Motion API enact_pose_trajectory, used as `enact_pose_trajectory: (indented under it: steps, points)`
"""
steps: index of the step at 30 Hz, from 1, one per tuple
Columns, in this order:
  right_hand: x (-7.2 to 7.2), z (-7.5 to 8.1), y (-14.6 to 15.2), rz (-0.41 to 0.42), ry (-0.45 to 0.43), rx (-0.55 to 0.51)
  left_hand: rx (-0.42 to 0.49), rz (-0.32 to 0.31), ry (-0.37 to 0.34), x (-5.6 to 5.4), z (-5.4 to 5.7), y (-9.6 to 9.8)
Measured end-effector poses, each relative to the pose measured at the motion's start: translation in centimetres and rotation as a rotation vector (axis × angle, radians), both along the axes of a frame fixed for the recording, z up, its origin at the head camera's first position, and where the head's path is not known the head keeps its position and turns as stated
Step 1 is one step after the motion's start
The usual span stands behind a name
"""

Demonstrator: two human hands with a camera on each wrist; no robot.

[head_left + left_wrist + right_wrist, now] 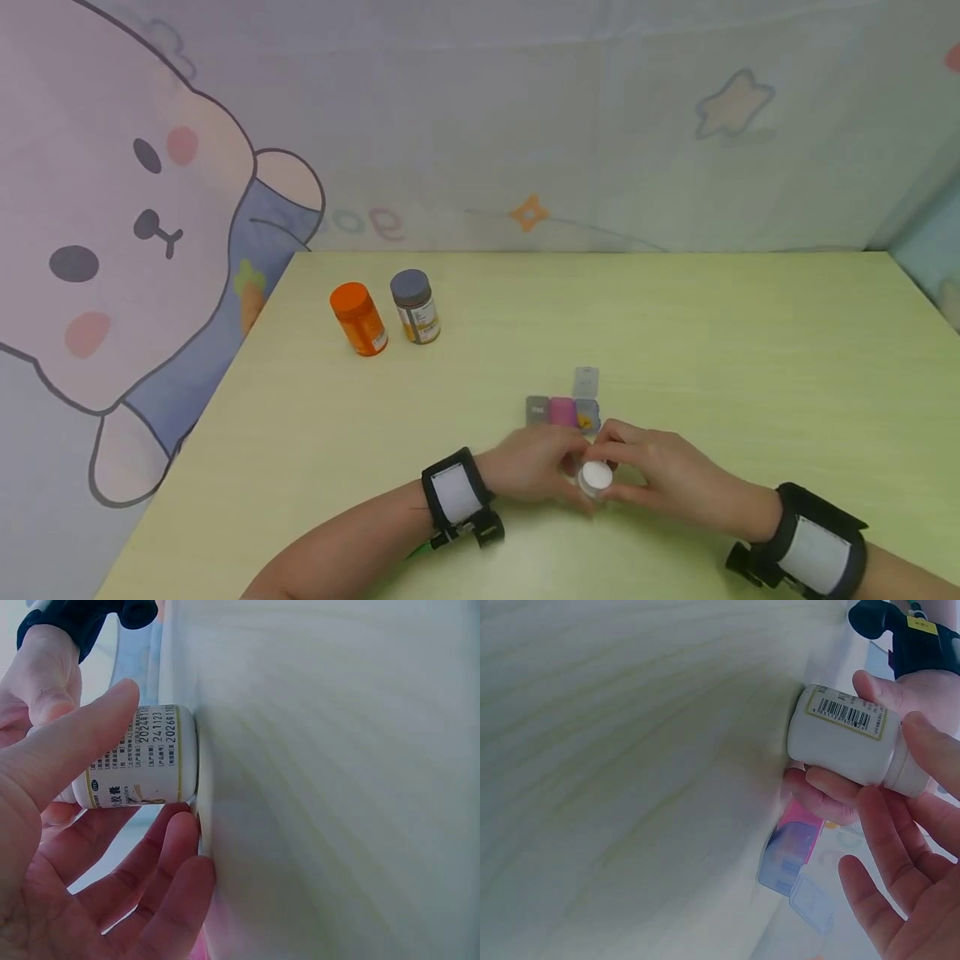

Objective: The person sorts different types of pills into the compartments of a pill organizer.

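A small white pill bottle (142, 765) with a printed label and a white cap (597, 475) stands on the table between both hands. My left hand (536, 462) holds the bottle's body, thumb on one side and fingers on the other. Thumb and fingers of my right hand (671, 475) pinch the cap from the right. Just beyond the hands lies a pill organizer (562, 411) with grey, pink and blue compartments. The blue compartment's clear lid (586, 382) is raised, and orange-yellow pills (585, 422) show inside. My left hand hides part of the organizer's near side.
Farther back on the left, an orange bottle (360, 321) stands beside a grey-capped bottle (416, 308). The pale yellow table (712, 333) reaches back to a cloth backdrop (465, 125) printed with a cartoon bear.
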State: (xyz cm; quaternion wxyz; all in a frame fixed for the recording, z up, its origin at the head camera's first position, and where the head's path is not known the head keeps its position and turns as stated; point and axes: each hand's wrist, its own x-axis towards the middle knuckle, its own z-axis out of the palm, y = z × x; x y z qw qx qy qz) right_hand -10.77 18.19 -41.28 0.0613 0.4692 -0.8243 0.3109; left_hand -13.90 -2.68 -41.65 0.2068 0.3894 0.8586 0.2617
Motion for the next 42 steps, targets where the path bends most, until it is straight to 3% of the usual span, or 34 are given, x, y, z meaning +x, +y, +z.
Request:
enact_pose_trajectory:
  steps: [7,17,23,29,33,42]
  points:
    - [0.4,-0.2,0.0,-0.043,0.078,0.004,-0.020,0.012,-0.011,0.3,0.2,0.4]
    - [0.6,0.1,-0.2,-0.092,-0.006,0.052,-0.061,-0.019,-0.005,-0.1,0.5,0.5]
    - [0.4,0.5,1.3,-0.200,-0.117,0.130,-0.071,-0.014,0.036,-0.4,1.6,-0.2]
    - [-1.7,1.2,5.0,-0.349,-0.163,0.180,0.142,0.058,0.065,-1.8,3.2,-1.6]
    - [-3.6,1.6,7.7,-0.451,-0.199,0.231,0.231,0.107,0.041,-2.5,3.4,-2.3]
    - [-8.0,2.0,12.2,-0.609,-0.331,0.272,0.171,0.143,0.145,-2.8,3.0,-2.9]
